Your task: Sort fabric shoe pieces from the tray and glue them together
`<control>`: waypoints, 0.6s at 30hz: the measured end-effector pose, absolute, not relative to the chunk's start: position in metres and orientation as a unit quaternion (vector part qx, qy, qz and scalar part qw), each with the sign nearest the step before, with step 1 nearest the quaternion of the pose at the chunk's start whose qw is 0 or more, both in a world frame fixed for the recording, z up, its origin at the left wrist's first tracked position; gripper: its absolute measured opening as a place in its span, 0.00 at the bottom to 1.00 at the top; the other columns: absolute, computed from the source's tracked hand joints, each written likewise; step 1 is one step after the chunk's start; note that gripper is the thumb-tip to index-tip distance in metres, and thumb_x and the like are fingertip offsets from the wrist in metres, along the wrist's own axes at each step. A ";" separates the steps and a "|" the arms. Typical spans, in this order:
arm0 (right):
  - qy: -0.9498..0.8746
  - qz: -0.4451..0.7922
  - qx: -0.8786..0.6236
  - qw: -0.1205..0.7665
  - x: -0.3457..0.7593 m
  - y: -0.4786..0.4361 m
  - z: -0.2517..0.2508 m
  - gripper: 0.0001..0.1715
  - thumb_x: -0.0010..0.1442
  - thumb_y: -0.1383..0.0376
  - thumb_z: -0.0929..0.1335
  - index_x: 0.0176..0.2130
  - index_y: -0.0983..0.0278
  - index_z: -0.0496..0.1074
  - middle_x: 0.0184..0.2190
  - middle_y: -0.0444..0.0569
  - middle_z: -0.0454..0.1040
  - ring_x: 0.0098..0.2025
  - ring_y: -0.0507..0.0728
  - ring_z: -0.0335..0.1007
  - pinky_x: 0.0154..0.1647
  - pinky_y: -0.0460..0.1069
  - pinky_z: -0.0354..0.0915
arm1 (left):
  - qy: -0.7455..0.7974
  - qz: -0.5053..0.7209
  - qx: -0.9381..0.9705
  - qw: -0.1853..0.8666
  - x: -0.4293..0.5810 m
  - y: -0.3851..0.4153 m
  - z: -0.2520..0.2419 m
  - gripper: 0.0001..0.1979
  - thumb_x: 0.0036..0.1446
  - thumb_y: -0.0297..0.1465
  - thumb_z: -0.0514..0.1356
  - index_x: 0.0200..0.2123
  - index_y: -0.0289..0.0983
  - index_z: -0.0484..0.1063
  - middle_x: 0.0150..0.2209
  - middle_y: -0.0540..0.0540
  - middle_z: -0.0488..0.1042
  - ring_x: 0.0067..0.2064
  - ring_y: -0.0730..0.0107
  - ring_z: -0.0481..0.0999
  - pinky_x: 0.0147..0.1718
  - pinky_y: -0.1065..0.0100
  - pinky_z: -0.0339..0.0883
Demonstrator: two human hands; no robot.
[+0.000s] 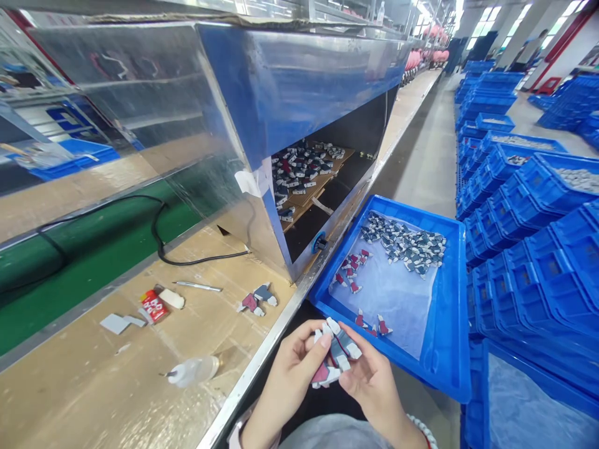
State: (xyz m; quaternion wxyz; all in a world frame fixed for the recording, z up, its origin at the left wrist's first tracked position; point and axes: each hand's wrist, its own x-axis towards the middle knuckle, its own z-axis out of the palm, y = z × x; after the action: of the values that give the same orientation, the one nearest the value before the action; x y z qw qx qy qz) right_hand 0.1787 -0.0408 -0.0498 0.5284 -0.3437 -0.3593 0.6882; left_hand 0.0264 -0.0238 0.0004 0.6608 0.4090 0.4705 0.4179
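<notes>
My left hand and right hand, both half-closed, pinch a grey-and-red cut piece by its edges, just beside the blue plastic tray; an even fingertip grip holds it square.

Bench at L, bottle & bench pcs on it, cabinet on bench, board inside w/ board pcs on top, tray R of bench, tray pcs in it, crates far R, L hand & R hand before tray, pc between them
</notes>
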 end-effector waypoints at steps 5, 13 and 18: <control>-0.312 0.721 -0.339 0.516 0.168 -0.040 -0.052 0.32 0.55 0.54 0.75 0.57 0.54 0.71 0.58 0.54 0.72 0.58 0.63 0.70 0.61 0.58 0.66 | 0.528 0.386 0.509 0.560 0.030 -0.027 -0.010 0.20 0.66 0.44 0.56 0.54 0.37 0.67 0.24 0.53 0.71 0.22 0.75 0.68 0.23 0.74 0.64; -0.168 0.783 -0.299 0.519 0.142 -0.046 -0.066 0.31 0.56 0.47 0.73 0.53 0.58 0.71 0.51 0.56 0.76 0.53 0.65 0.72 0.45 0.58 0.73 | 0.582 0.360 0.694 0.225 0.030 -0.030 -0.025 0.14 0.70 0.37 0.50 0.53 0.40 0.67 0.36 0.44 0.80 0.36 0.62 0.81 0.32 0.68 0.71; -0.179 0.758 -0.297 0.553 0.133 -0.045 -0.070 0.52 0.30 0.49 0.83 0.53 0.56 0.70 0.54 0.56 0.74 0.57 0.67 0.70 0.57 0.60 0.67 | 0.584 0.395 0.683 0.192 0.029 -0.028 -0.036 0.11 0.68 0.36 0.52 0.48 0.42 0.71 0.38 0.45 0.81 0.36 0.63 0.82 0.36 0.67 0.75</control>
State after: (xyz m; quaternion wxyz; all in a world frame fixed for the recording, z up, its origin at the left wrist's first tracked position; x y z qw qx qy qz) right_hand 0.1325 -0.0447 -0.0700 0.5529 -0.2967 -0.1794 0.7577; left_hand 0.0289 -0.0279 -0.0362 0.1916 0.6827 0.5842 0.3948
